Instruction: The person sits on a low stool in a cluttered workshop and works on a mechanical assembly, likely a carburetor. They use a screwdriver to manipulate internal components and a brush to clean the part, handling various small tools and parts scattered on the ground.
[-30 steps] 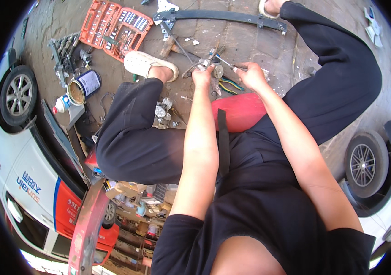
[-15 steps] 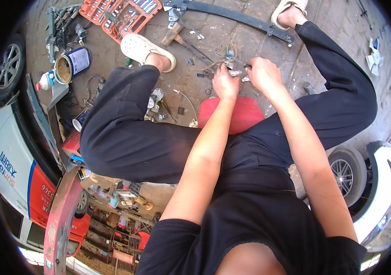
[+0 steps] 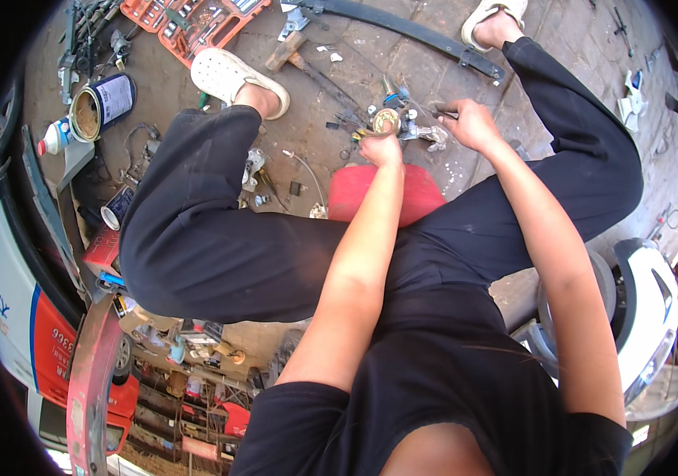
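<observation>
Straddling the red stool [image 3: 425,189]: you are leaning over cluttered paving [image 3: 434,82].
Hammer [image 3: 309,69]: it is lying ahead, leftward.
Left hand [image 3: 383,148]: your fingers are gripping the round metal part [image 3: 387,118], just beyond the stool.
Right hand [image 3: 472,125]: your fingers are pinching a dark slim tool [image 3: 443,114].
Loose bits [image 3: 332,125]: a slipping tool could be knocking the part among them.

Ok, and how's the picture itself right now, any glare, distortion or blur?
Head view: bright daylight, washing out to white at the right edge; head view: fisheye distortion, with the left car curving along the rim and black corners; head view: the round part at the left hand shows, but its fine detail is too small and soft to make out.
</observation>
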The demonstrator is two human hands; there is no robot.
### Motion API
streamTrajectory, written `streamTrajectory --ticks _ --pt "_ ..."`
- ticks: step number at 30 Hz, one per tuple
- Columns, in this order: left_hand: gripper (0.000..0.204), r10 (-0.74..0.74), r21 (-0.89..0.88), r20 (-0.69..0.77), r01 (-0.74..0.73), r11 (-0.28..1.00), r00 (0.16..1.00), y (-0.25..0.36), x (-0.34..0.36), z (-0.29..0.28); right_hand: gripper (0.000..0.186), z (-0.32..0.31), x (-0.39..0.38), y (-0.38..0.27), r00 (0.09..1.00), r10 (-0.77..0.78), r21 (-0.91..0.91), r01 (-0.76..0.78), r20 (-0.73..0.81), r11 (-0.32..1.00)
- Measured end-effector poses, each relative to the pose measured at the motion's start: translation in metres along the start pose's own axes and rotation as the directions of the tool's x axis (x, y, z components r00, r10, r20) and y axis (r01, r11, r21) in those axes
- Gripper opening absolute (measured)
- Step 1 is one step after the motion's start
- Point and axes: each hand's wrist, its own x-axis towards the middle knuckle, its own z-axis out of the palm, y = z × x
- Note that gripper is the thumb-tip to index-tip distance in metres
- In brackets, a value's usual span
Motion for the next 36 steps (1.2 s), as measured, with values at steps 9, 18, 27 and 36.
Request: streamTrajectory --ticks 9,18,27,36 --pt "0.079 -0.025 0.189 0.12 0.002 0.982 0.992 -0.001 -0.004 -0.001 0.029 0.058 0.003 -0.007 0.984 0.107 0.092 -0.094 -0.145 0.991" --pt "0.076 -0.185 0.118 0.135 0.17 0.978 0.973 -0.006 0.019 -0.004 0.031 0.016 0.013 -0.022 0.997 0.028 0.017 -0.03 0.067 0.999" --pt "0.057 -0.446 -0.295 0.366 0.556 0.777 0.817 -0.006 -0.024 0.053 0.032 0.005 0.041 0.02 1.0 -0.013 -0.066 0.012 -0.01 0.998" --pt "0.035 -0.371 -0.661 0.72 0.743 -0.107 0.587 -0.018 -0.004 0.096 0.03 -0.015 0.038 0.022 0.92 0.046 0.112 -0.097 0.39 0.989"
